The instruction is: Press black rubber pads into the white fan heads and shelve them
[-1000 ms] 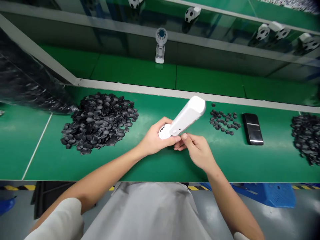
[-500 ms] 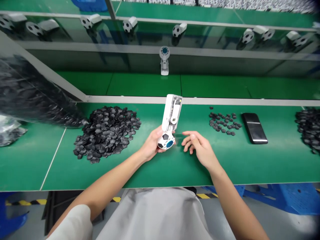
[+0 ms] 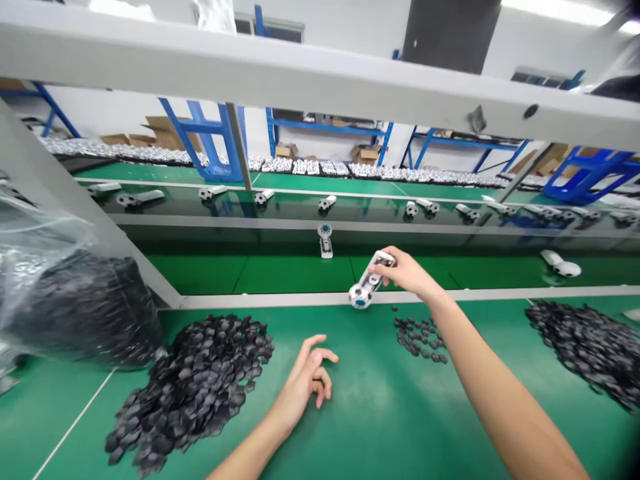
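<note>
My right hand point(image 3: 403, 272) grips the handle end of a white handheld device point(image 3: 369, 283) with a football-patterned round head and a blue disc. The device is tilted, head down to the left, over the rail at the table's far edge; its handle shows an open inner side. My left hand point(image 3: 306, 380) is held over the green table with fingers apart and nothing in it. Left of that hand lies a heap of black pentagon-shaped pieces point(image 3: 200, 387). Small black pieces point(image 3: 420, 339) lie scattered below my right forearm.
A similar device point(image 3: 325, 241) lies beyond the rail point(image 3: 280, 301). Several football-headed devices, one of them a white one point(image 3: 561, 264), lie farther back and right. A clear bag of black pieces point(image 3: 85, 307) stands at left, another black heap point(image 3: 590, 347) at right. A grey beam point(image 3: 320, 73) crosses above.
The device has passed from my left hand to my right, which has moved forward to the rail. My left hand is now empty. The view has tilted up.
</note>
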`<state>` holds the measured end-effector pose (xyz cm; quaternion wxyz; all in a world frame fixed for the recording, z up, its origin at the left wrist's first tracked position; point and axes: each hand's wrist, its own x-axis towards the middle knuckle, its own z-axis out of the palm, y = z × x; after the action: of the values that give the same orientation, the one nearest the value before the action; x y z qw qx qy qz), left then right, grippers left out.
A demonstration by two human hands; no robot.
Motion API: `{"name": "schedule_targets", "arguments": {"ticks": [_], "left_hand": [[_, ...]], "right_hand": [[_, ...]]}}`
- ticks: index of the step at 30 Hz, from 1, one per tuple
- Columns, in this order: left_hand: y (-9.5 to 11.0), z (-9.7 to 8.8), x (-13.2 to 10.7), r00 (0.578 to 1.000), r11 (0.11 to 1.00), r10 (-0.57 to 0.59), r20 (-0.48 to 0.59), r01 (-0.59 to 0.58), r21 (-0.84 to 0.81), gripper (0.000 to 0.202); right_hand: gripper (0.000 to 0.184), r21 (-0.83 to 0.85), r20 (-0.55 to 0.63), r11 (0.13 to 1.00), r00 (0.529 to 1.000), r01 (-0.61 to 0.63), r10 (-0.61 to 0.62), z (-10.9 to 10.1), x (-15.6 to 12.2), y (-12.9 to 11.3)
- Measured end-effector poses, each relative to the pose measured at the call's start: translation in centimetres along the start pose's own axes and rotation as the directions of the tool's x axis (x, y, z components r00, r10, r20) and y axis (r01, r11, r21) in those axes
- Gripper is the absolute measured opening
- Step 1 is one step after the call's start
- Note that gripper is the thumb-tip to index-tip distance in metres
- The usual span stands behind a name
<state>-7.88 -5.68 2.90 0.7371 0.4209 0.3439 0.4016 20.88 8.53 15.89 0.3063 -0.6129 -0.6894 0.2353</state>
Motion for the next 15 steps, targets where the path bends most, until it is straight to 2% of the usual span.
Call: {"name": "schedule_targets", "arguments": {"ticks": [2,4,8,13,15], "left_hand": [[-0.4,-0.1,-0.1,0.999,0.997,0.034,0.007,-0.034,0.07,0.051],[-0.8,-0.1,-0.4,0.998,0.989,0.055,0.029,-0.059,0.139,0.046],[-1.0,0.3,-0.9,0.997,0.977,0.063,0.043,-0.07,0.202,0.042],[-0.9,0.3,-1.3,0.997,0.963,0.044,0.068,-0.061,0.262,0.039],[-0.6,0.4,-1.4,0.996,0.959,0.033,0.079,-0.054,0.278,0.041]], "right_hand": [[0.045,-0.134,-0.146,0.99,0.989,-0.034,0.014,-0.7,1.8,2.0],[0.046,-0.216,-0.203,0.975,0.979,-0.056,0.011,0.8,2.4,4.3],[0.05,-0.301,-0.138,0.953,0.99,-0.025,-0.017,5.3,1.8,8.3],[0.063,-0.325,-0.162,0.946,0.986,-0.01,-0.045,6.6,1.7,10.4],[0.066,-0.319,-0.156,0.946,0.982,0.055,-0.109,7.6,0.7,10.6]]}}
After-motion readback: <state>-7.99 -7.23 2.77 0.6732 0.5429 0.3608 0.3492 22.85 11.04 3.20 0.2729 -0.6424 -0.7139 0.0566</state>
